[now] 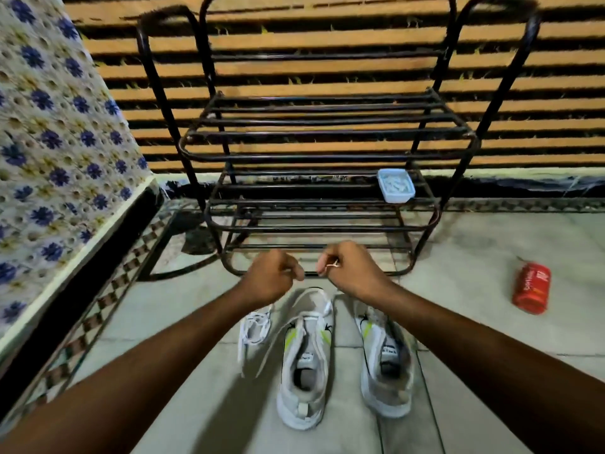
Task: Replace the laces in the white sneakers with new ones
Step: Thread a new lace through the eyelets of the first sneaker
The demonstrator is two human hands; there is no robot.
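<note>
Both hands, left hand and right hand, fisted, pulling lace ends above left sneaker; right sneaker beside it on floor; spare laces left.

The one camera sits on my head; it looks forward and down, close over my arms, at the floor; the metal rack stands ahead.

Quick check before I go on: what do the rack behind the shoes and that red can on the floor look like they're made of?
The rack looks like bent metal tubing with a dark, slightly glossy coat: thin round bars, curved corners, faint highlights. The red can looks like thin printed metal, probably aluminium: cylindrical, lying on its side, with a soft sheen; blur leaves its print unreadable.
</note>
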